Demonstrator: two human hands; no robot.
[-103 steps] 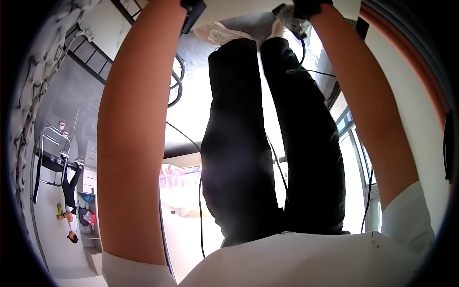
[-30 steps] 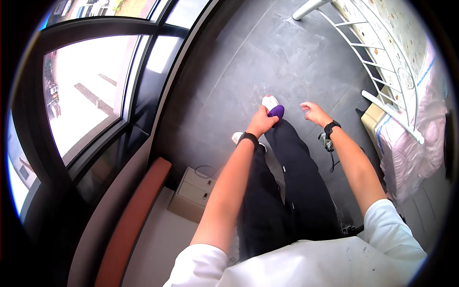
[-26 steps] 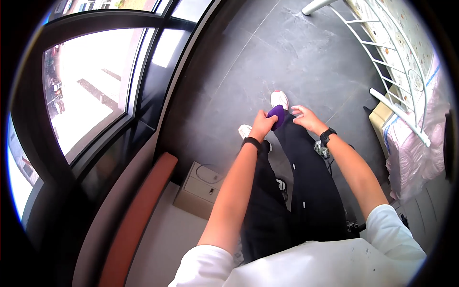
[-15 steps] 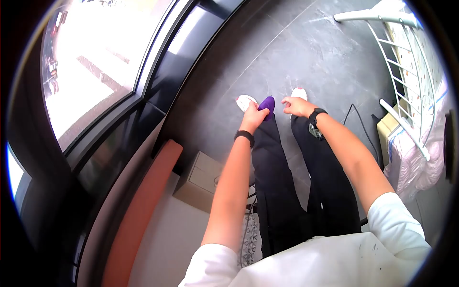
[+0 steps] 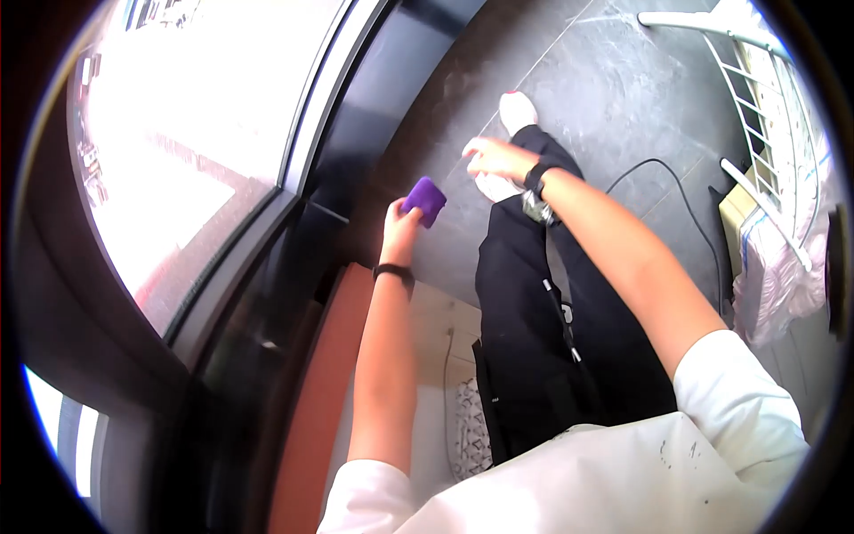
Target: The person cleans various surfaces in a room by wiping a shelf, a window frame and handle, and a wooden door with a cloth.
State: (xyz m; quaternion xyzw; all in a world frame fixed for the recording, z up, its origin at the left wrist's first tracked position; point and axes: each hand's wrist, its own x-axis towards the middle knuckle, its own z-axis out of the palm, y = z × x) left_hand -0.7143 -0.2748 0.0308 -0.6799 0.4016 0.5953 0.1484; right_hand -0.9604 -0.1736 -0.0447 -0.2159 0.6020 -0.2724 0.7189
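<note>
My left hand [image 5: 402,233] is closed around the lower edge of a purple object [image 5: 424,201], which looks flat and roughly rectangular. It is held out in front of the dark window frame, above the grey floor. To its right, my right hand [image 5: 500,160] is raised over my shoes with its fingers apart and nothing between them. A clear, crinkled thing [image 5: 537,208] shows just below my right wrist; what it is I cannot make out.
A large window [image 5: 222,107] fills the left side above an orange-brown ledge [image 5: 322,400]. A pale cabinet [image 5: 436,320] stands beside my left forearm. At the right are a white metal bed frame [image 5: 756,116], a plastic-wrapped bundle [image 5: 774,285] and a black cable [image 5: 689,209] on the floor.
My left hand has moved left with the purple object, towards the window. My right hand has shifted left and up. My feet have stepped, and the view has turned towards the window.
</note>
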